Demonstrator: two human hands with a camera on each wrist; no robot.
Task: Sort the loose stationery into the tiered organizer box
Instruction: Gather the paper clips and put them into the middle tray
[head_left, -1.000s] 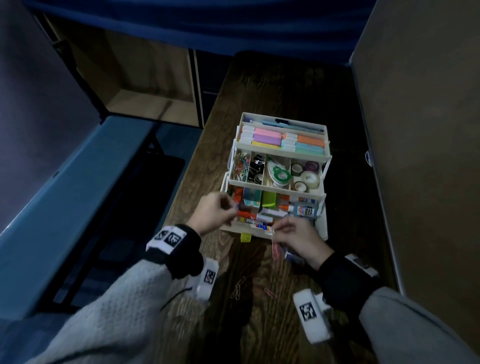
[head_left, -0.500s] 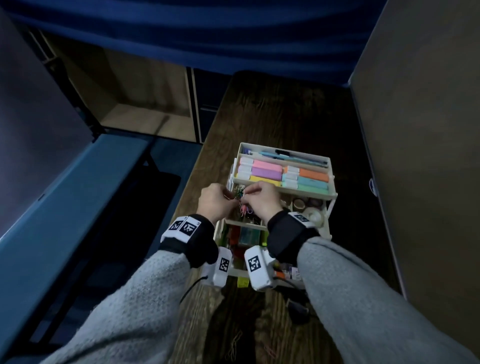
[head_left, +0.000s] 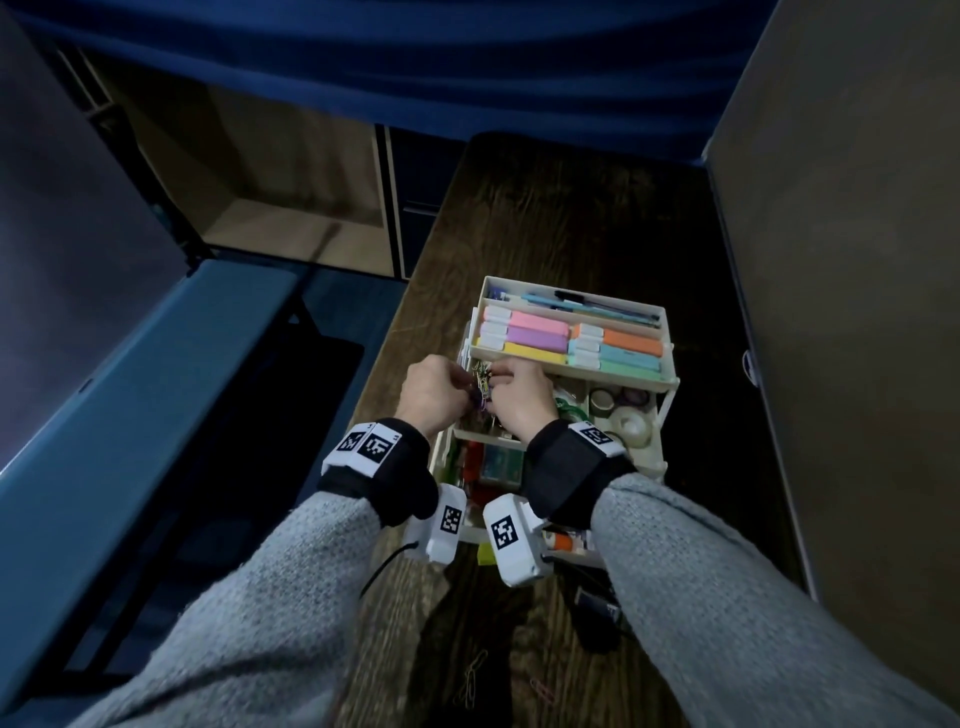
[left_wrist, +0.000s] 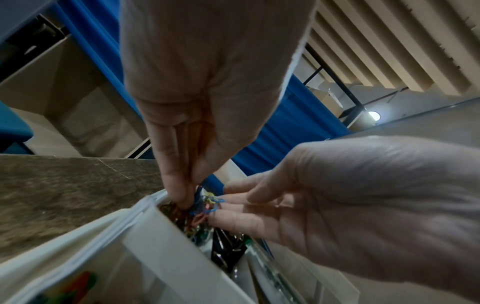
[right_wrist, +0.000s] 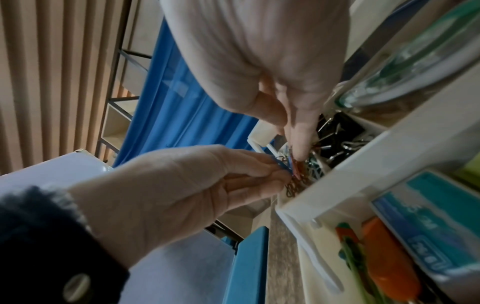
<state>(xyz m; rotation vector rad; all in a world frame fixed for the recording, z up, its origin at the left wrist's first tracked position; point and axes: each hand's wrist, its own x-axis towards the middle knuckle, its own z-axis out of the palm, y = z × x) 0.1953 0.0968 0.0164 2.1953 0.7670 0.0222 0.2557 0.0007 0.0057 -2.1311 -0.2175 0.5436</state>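
The white tiered organizer (head_left: 670, 364) stands open on the dark wooden table. Both hands meet over the left compartment of its middle tier, which holds coloured paper clips (head_left: 482, 387). My left hand (head_left: 465, 384) pinches a small tangle of clips (left_wrist: 207, 203) just above that compartment, its fingertips (left_wrist: 182, 195) pointing down into it. From the other side my right hand (head_left: 493, 382) has its fingertips (left_wrist: 231, 207) on the same tangle, thumb closing over them. In the right wrist view the right hand (right_wrist: 296, 152) points into the clips beside the black binder clips (right_wrist: 337, 131).
Highlighters (head_left: 540, 332) and pens fill the top tier, and tape rolls (head_left: 623, 410) lie at the right of the middle tier. Loose paper clips (head_left: 470, 680) and a black object (head_left: 597, 608) lie on the table near me. A brown partition (head_left: 831, 312) rises close on the right.
Both hands have moved from the front bottom tier up to the middle tier's paper clip compartment and now hold a tangle of clips there.
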